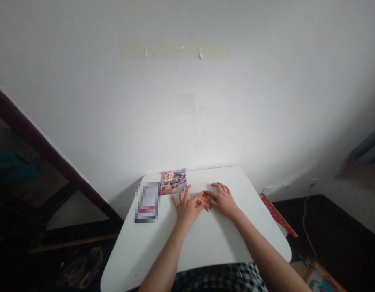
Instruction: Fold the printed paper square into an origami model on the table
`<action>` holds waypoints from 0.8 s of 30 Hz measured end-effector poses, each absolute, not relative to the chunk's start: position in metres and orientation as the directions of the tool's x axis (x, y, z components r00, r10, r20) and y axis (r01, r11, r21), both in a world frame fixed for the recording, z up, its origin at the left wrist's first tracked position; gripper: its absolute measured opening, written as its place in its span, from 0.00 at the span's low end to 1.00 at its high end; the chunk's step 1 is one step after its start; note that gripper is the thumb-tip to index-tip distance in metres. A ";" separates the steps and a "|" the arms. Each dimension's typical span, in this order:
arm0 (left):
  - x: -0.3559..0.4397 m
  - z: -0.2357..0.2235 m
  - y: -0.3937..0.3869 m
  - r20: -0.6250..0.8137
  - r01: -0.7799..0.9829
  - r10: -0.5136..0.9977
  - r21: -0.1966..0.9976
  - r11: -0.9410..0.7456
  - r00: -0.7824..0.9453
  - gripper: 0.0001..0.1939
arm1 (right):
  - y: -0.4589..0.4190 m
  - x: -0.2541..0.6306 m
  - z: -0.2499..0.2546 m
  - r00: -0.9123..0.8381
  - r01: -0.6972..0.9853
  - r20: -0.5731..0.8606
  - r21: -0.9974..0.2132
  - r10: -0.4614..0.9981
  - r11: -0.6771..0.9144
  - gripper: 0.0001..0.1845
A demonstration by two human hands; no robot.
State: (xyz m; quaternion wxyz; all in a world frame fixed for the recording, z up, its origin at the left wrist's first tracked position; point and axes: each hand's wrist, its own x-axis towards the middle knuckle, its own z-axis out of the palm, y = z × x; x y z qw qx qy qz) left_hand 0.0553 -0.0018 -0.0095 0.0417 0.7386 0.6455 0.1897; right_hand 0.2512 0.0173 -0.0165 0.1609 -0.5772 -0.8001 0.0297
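Observation:
A small piece of red printed paper (204, 201), which looks folded, lies on the white table (205, 251) between my hands. My left hand (186, 207) grips its left edge with thumb and index finger, the other fingers spread out over the tabletop. From the right, the thumb and index finger of my right hand (224, 198) pinch the paper's upper right side, and the remaining fingers rest bent on the table. Fingertips cover parts of the paper's edges.
A colourful printed leaflet (173, 182) lies at the back of the table by the wall (217, 134). Left of it is a pixelated phone-shaped item (148, 202). A dark-framed panel (50, 150) leans at the left. A cable (305, 219) hangs to the floor at the right.

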 end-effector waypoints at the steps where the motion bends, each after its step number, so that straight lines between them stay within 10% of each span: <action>1: 0.055 -0.009 -0.002 0.232 0.939 0.969 0.304 -0.159 0.089 0.21 | 0.018 0.251 -0.017 -0.279 0.914 0.228 -0.234 0.933 0.331 0.22; 24: 0.053 0.002 -0.012 0.391 0.932 0.919 0.317 -0.178 0.043 0.07 | 0.017 0.250 -0.018 -0.253 0.898 0.248 -0.300 0.935 0.323 0.22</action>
